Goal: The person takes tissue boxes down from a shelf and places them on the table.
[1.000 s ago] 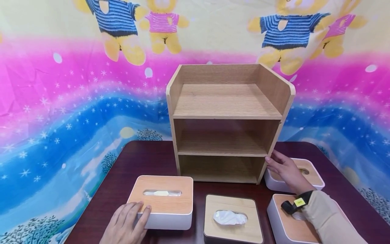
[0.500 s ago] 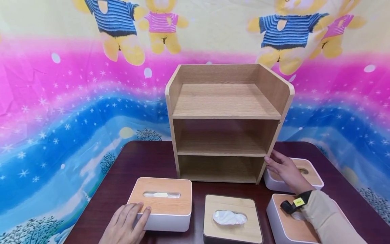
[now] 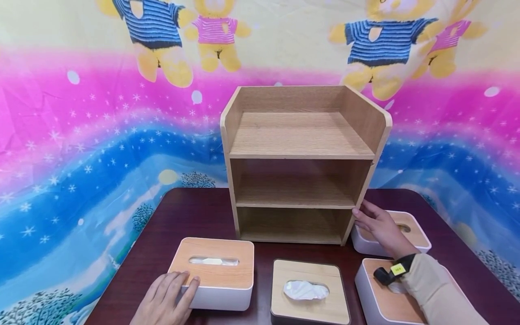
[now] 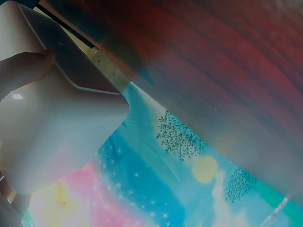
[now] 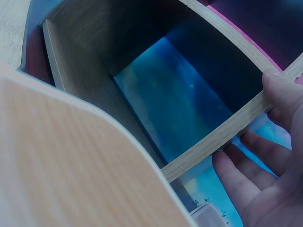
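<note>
My left hand [image 3: 167, 295] holds the near left corner of a white tissue box [image 3: 215, 275] with a light wood lid. Its fingertips lie over the lid's edge, and a finger reaches the rim of the tissue box [image 4: 61, 137] in the left wrist view. My right hand [image 3: 383, 225] grips the right side panel of a wooden desktop shelf [image 3: 300, 135] low down. In the right wrist view, the right thumb sits on the front edge of the shelf [image 5: 213, 135], with the other fingers along the panel's outer face. The shelf has three levels, all bare.
A dark-sided tissue box [image 3: 308, 307] stands at front centre. Another white tissue box [image 3: 375, 293] lies partly under the right forearm, and a third [image 3: 414, 230] stands behind the right hand. The dark table [image 3: 195, 212] meets a printed cloth backdrop [image 3: 101, 135].
The left hand and its tissue box have shifted slightly toward the near left. The right hand keeps its grip on the shelf, which stays in place.
</note>
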`<control>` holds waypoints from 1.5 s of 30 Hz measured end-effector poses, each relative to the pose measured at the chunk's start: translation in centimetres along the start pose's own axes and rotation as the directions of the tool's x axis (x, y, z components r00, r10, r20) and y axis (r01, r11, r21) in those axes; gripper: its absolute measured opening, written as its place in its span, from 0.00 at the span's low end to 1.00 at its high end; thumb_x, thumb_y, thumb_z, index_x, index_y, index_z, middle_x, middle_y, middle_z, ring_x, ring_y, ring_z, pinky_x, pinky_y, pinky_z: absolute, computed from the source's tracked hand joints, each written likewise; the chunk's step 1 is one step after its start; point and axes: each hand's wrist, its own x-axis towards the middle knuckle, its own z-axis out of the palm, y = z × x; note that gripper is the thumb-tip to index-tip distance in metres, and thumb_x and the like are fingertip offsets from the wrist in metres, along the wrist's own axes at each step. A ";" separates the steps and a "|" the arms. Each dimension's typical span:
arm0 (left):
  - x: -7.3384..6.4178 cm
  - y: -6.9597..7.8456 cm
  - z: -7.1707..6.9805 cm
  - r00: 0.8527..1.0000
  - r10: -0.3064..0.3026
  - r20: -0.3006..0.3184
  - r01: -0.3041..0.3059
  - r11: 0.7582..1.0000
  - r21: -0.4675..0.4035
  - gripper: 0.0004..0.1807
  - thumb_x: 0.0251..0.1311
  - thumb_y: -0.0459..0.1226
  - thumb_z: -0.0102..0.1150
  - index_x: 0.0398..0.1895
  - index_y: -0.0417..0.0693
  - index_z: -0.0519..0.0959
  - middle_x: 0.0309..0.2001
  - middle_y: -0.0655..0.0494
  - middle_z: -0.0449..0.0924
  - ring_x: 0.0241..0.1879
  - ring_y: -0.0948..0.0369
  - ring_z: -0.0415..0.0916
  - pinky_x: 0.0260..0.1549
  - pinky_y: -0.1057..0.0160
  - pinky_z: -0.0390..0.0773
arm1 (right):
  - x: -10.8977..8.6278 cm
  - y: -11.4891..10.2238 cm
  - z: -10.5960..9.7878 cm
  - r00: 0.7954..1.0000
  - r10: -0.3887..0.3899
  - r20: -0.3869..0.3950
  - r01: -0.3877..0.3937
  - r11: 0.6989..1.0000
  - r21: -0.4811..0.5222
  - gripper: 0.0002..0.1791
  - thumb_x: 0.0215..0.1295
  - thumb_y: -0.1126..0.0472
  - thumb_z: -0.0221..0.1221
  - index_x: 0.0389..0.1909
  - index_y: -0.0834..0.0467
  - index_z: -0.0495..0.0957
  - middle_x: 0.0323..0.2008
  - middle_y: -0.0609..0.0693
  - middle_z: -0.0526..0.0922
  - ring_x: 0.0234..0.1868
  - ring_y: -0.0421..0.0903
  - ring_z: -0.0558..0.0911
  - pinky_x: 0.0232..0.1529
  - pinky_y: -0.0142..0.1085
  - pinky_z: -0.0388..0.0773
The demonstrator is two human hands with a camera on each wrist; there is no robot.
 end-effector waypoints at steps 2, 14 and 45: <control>0.0 0.0 0.0 1.000 0.006 -0.008 -0.006 1.000 0.004 0.22 0.68 0.43 0.36 0.50 0.42 0.77 0.45 0.38 0.77 0.40 0.44 0.74 0.38 0.46 0.71 | 0.0 0.0 0.0 1.000 -0.009 -0.001 0.009 1.000 0.004 0.42 0.74 0.46 0.50 0.77 0.59 0.42 0.71 0.70 0.54 0.66 0.65 0.64 0.56 0.46 0.72; 0.3 0.0 0.0 0.999 0.026 -0.032 -0.025 1.000 0.016 0.21 0.68 0.41 0.35 0.48 0.41 0.78 0.43 0.37 0.78 0.38 0.44 0.74 0.36 0.47 0.71 | 0.1 0.2 0.1 0.999 -0.032 -0.005 0.032 0.999 0.018 0.41 0.74 0.47 0.51 0.77 0.61 0.44 0.70 0.71 0.56 0.65 0.65 0.64 0.53 0.39 0.75; -0.6 -0.5 0.3 0.999 0.013 0.044 -0.012 0.999 -0.039 0.28 0.71 0.50 0.32 0.53 0.40 0.76 0.46 0.38 0.76 0.41 0.43 0.73 0.38 0.46 0.70 | 0.2 0.3 -0.2 1.000 -0.024 -0.005 0.024 1.000 0.014 0.41 0.73 0.46 0.51 0.77 0.59 0.44 0.70 0.70 0.56 0.65 0.65 0.64 0.53 0.39 0.75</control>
